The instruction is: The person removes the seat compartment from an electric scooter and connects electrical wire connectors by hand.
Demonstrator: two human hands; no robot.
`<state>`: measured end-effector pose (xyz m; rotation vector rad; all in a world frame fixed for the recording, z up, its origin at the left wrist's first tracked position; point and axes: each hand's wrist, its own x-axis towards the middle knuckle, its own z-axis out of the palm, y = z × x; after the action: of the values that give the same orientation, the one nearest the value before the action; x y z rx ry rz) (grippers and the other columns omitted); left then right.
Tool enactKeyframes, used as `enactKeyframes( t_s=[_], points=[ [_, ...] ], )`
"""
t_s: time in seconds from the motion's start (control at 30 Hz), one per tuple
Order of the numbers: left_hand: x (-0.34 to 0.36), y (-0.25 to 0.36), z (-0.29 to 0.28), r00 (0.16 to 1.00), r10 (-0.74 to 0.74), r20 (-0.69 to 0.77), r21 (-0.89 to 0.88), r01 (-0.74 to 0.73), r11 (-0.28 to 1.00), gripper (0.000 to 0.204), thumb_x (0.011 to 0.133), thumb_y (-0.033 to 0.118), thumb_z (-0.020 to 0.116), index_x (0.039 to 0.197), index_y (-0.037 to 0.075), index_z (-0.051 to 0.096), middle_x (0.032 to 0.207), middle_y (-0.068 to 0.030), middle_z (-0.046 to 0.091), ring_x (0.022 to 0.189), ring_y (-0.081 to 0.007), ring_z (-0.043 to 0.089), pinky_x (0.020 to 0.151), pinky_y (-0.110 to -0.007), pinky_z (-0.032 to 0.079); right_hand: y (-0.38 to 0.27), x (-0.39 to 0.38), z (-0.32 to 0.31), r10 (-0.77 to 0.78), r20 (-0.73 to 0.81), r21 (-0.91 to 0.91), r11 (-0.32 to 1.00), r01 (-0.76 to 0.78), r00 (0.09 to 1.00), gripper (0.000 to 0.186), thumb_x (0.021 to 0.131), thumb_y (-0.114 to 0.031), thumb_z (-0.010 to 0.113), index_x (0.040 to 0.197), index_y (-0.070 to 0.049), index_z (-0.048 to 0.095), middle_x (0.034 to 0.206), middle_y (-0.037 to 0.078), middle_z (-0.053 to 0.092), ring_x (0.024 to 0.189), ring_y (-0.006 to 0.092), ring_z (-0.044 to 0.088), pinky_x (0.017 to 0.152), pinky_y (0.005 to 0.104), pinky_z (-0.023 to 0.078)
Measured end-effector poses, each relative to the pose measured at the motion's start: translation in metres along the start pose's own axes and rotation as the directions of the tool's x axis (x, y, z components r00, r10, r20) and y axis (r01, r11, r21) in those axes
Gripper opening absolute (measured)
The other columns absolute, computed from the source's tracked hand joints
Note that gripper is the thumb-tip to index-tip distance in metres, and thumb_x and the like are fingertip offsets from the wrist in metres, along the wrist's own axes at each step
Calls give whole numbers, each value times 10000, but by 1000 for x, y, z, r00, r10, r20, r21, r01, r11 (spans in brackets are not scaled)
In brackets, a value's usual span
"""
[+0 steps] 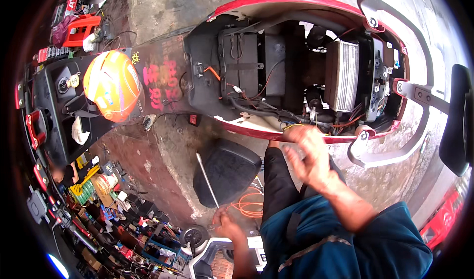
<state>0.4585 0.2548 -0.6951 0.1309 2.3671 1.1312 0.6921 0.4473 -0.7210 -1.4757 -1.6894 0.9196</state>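
Observation:
Low and left of centre, my left hand (226, 224) is closed around the lower end of a long, thin metal rod (207, 180) that slants up and away. The grip hides that end of it. My right hand (312, 160) is at the near red rim of an electric scooter body (281, 131), thumb apart from the bent fingers, nothing visible in them. Just past its fingertips runs a thin yellow wire (293, 126). Inside the uncovered seat bay lie black battery-like blocks (242, 64), loose cables (256, 106) and a silver finned box (342, 76).
A black seat (227, 173) lies on the floor beside the scooter, near coiled orange hose (247, 206). An orange helmet (112, 86) rests on the footboard. Grey grab rails (424, 37) jut out at the right. Tools and parts crowd the lower left, by a small wheel (194, 237).

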Motion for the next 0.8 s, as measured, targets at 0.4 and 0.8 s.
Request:
enactKeyframes(
  t_s=[0.4,0.8],
  points=[
    [186,72,205,764,609,212,36,-629,777,202,902,79,487,1008,-23,625,913,-26,598,788,-148,538,731,-292,445,45,45,66,187,-1,-415,894,-170,982,257,780,-156,684,1006,-50,623,965,93,630,930,297,576,809,388,442],
    [245,112,333,517,800,303,148,-855,497,281,778,-79,480,992,15,635,846,-94,539,801,-248,568,718,-350,455,143,201,177,610,529,-496,786,-368,590,316,802,-283,628,957,-14,682,997,185,665,965,340,634,821,414,506]
  ],
)
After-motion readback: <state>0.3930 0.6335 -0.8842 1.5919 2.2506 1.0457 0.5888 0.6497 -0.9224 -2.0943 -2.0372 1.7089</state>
